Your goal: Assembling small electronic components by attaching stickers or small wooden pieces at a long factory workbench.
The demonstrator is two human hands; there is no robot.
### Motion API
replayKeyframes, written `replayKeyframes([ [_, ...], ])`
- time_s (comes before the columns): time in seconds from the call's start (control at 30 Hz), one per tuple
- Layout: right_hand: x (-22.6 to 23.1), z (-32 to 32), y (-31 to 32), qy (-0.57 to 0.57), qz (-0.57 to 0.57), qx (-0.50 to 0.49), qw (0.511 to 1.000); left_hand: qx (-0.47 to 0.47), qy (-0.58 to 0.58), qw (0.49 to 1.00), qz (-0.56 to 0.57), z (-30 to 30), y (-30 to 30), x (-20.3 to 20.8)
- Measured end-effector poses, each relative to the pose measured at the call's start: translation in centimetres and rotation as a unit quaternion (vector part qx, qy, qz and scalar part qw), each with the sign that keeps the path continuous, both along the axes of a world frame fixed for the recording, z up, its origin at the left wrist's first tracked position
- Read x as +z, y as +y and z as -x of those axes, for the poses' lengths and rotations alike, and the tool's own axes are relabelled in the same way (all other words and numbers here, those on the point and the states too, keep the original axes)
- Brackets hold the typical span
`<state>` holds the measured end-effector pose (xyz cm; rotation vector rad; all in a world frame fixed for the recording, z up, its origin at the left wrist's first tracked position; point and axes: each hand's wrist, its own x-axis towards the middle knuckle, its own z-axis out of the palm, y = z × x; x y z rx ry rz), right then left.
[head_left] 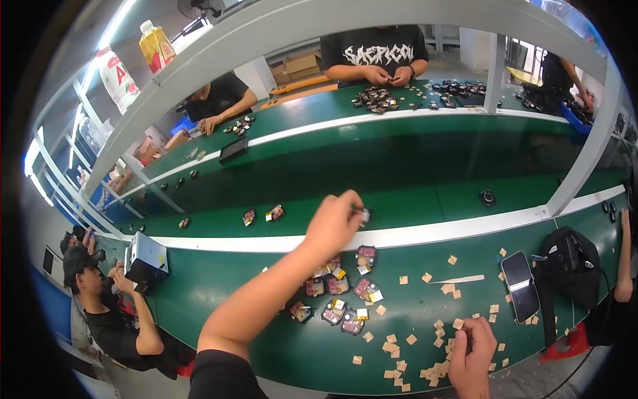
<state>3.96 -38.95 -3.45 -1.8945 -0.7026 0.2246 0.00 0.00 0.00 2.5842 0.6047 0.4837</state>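
My left hand (335,223) reaches over the white rail, its fingers closed on a small dark electronic module (363,216) partly hidden by them. At the lower right, my right hand (473,352) pinches a small tan square pad (458,324) between thumb and finger. Many similar loose pads (435,372) lie scattered beside and beneath that hand. Under my left forearm sits a cluster of small circuit modules (337,284) with yellow and silver parts. A pale pointed strip, perhaps tweezers (458,279), rests on the green bench (412,246) between the two groups.
A phone (520,286) and a black bag (571,266) lie at the right. Beyond the white rail (425,241), a green belt carries several modules (274,213). Grey frame posts (585,146) rise around it. Co-workers sit across and at both sides; a box-shaped device (146,259) stands left.
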Motion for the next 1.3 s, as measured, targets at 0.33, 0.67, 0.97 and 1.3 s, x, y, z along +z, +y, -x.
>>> replayKeyframes([
  [0.33, 1.4, -1.0, -1.3, -0.054, -0.008, -0.031, 0.998, 0.097, 0.181, 0.965, -0.166, 4.6, 11.6, -1.0],
  [0.67, -0.2, -2.4, -1.2, -0.097, -0.028, 0.047, 0.994, 0.091, 0.061, 0.989, -0.095, 7.5, 8.9, 0.9],
  [0.97, 0.3, -1.7, -1.7, -0.125, 0.052, 0.084, 0.987, -0.505, 0.058, 0.859, -0.064, 6.0, -15.4, 0.4],
  [1.3, 3.0, -0.7, -1.3, -0.135, 0.144, 0.130, 0.972, -0.366, -0.036, 0.924, 0.106, 6.7, -15.9, -2.4],
])
